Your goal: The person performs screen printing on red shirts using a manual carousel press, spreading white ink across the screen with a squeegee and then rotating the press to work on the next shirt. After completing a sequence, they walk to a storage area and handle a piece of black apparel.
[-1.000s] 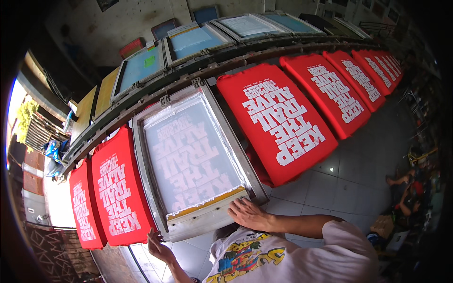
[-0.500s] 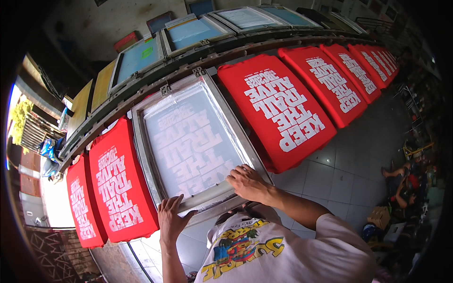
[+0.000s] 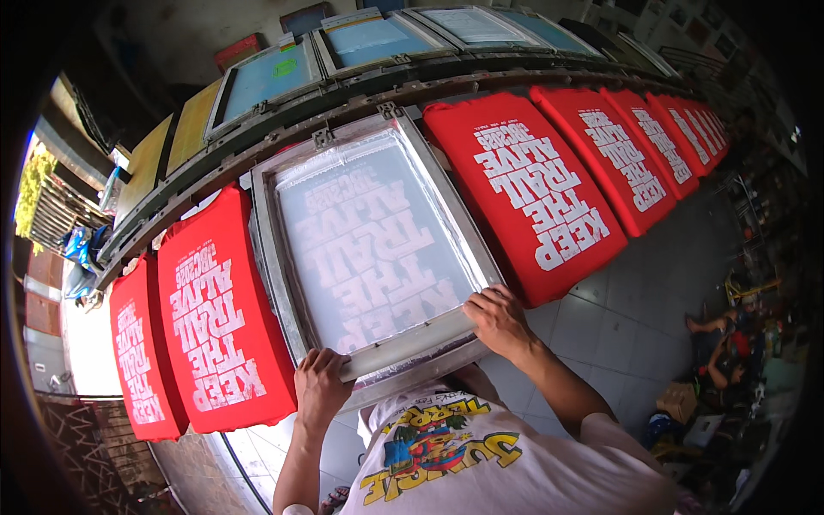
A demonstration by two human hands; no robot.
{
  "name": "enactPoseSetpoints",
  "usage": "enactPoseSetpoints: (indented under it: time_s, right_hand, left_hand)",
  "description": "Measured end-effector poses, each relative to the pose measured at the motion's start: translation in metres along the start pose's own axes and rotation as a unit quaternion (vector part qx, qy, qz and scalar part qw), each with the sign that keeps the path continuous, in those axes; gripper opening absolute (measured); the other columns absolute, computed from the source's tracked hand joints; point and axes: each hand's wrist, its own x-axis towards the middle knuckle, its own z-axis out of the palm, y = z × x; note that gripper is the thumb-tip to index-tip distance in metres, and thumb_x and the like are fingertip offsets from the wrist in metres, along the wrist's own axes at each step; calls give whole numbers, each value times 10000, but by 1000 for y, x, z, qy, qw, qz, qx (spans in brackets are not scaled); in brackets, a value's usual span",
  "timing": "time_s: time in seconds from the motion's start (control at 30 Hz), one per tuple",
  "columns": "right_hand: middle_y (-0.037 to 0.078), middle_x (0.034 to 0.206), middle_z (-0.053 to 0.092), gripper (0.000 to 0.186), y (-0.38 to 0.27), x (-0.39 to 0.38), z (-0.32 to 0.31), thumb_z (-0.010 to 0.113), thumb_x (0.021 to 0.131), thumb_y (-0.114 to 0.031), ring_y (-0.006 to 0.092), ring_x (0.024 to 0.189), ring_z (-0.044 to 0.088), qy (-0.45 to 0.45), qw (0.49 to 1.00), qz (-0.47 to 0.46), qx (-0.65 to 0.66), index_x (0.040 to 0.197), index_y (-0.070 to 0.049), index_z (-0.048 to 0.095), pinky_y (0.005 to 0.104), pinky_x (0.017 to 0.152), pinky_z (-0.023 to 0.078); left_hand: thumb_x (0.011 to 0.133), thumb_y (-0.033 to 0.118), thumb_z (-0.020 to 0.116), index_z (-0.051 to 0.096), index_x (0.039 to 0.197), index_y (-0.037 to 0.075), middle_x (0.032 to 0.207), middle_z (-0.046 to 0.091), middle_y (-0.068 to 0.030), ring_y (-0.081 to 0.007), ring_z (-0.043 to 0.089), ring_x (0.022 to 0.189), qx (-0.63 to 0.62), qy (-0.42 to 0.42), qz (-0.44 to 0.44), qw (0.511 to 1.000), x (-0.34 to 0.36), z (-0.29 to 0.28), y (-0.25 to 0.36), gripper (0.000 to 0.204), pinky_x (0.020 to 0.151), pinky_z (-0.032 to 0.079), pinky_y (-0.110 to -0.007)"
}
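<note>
A metal-edged printing screen [image 3: 283, 283] lies in front of me, and white block lettering shows through its pale mesh. Across the near end of the mesh rests a long, pale squeegee [image 3: 408, 345]. My left hand [image 3: 322, 382] is closed round its left end, near the frame's left corner. At the right end, my right hand [image 3: 499, 322] has its fingers curled over the bar beside the frame's right edge. The fingertips of both hands are partly hidden. Metal hinge clamps [image 3: 323, 137] join the screen's far edge to a rail.
Red printed shirts lie in a row: one [image 3: 219, 318] left of the screen, another [image 3: 528, 197] to its right, several beyond. More screens [image 3: 382, 47] stand past the metal rail [image 3: 206, 167]. Grey floor tiles [image 3: 592, 330] lie at right, with a cardboard box [image 3: 678, 401] and a seated person [image 3: 730, 348].
My left hand has closed from a spread thumb and fingers onto the squeegee's left end. My right hand has shifted outward to its right end. The whole view has shifted slightly.
</note>
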Motion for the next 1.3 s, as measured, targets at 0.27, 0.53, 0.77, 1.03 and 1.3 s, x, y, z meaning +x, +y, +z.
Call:
enactPoseSetpoints:
  time_s: [0.27,0.53,0.77,1.03,1.3]
  right_hand:
    - [65,853,625,203,9,18,-2,689,676,7,263,861,638,-6,1000,-7,10,852,-68,621,419,895,446]
    - [73,933,692,244,70,187,16,735,696,30,265,926,654,64,997,-22,-22,915,-64,683,419,911,444]
    - [70,997,710,230,153,383,91,804,739,-82,259,1024,648,101,991,-49,-68,937,-74,687,408,896,431]
    - [58,1011,716,294,176,420,127,863,746,-194,249,1061,653,67,994,-19,-82,982,-96,718,417,939,434]
    - [94,955,711,230,135,340,88,829,755,-142,284,991,673,31,999,-7,-35,928,-74,693,417,884,468]
  left_hand:
    - [657,99,837,785,914,106,854,679,-4,-242,648,826,-8,-6,-1,1000,14,-4,-17,262,731,565,-386]
    - [745,187,858,770,1029,135,1051,707,19,-202,645,1013,67,42,10,997,171,-18,-107,302,875,579,-357]
    - [764,333,871,754,917,101,967,736,-52,-270,685,1005,100,117,36,987,352,1,-230,302,851,584,-396]
    - [751,412,865,780,916,109,976,756,-73,-296,702,988,104,94,-19,990,390,21,-253,355,861,575,-426]
    - [781,465,847,778,890,128,901,734,-41,-274,708,885,121,42,-10,992,312,8,-208,361,751,580,-425]
